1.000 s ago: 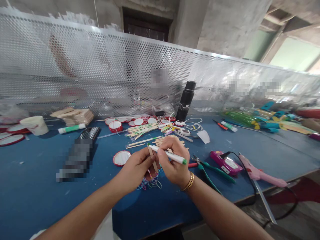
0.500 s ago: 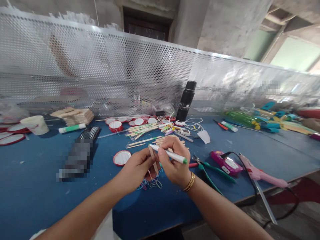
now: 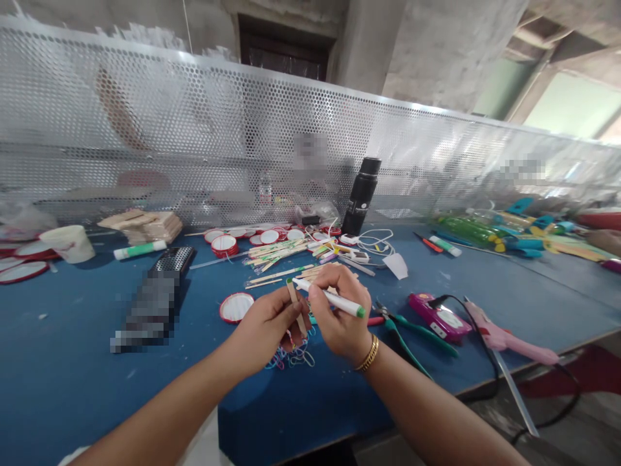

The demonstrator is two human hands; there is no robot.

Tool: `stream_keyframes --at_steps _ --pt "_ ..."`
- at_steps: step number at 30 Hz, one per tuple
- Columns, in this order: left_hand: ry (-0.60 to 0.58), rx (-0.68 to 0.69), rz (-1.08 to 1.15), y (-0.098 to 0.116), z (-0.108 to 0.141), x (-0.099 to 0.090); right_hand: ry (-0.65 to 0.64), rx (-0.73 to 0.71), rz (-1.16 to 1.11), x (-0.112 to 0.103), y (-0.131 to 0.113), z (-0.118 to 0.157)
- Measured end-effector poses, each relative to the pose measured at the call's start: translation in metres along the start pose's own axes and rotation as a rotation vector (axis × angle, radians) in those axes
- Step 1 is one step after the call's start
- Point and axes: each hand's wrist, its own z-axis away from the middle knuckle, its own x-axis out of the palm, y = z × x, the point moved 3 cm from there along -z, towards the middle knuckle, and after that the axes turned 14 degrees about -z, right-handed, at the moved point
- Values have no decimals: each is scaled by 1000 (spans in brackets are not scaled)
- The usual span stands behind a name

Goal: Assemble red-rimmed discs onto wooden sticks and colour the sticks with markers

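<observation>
My left hand (image 3: 272,317) is closed around a flat wooden craft stick (image 3: 297,307), held upright with a green-coloured top end. In my right hand (image 3: 343,307) is a white marker (image 3: 339,301) with a green end, gripped like a pen. Its tip points left, just beside the stick's green end; whether they touch I cannot tell. Colourful thin cords (image 3: 291,356) lie under my left hand. A round, red-rimmed white disc (image 3: 236,307) sits left of the hands. Behind them is a heap of craft sticks (image 3: 276,252), several with green marks.
Pliers with green handles (image 3: 412,333), a magenta power box (image 3: 439,317) and a pink glue gun (image 3: 509,340) lie at the right. A black bottle (image 3: 361,197) stands before the perforated metal screen (image 3: 194,129). A paper cup (image 3: 68,243) and glue stick (image 3: 140,250) stand left.
The marker tip has shifted slightly right, off the stick's top end, where green now shows more clearly. Both hands otherwise keep their places and their hold.
</observation>
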Motion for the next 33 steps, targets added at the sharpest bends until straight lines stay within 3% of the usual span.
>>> stream_keyframes --at_steps 33 --pt "13 -3 -24 2 1 -1 -25 -21 -43 3 -1 2"
